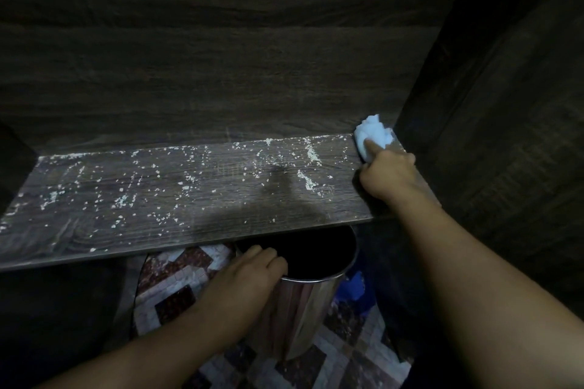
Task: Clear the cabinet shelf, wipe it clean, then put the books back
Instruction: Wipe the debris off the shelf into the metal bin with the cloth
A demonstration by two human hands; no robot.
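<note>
The dark wooden cabinet shelf (189,199) runs across the view, bare of books and strewn with white crumbs (151,186). At its far right corner my right hand (387,175) presses a crumpled white tissue (373,133) onto the board, forefinger stretched over it. Below the shelf's front edge my left hand (249,278) grips the rim of a shiny steel bin (316,287), fingers curled over the near edge. The bin's dark mouth sits right under the shelf lip.
The cabinet's back panel (221,73) and right side wall (489,136) close in the shelf. A patterned tile floor (170,294) lies below. Something blue (350,290) sits behind the bin. No books are in view.
</note>
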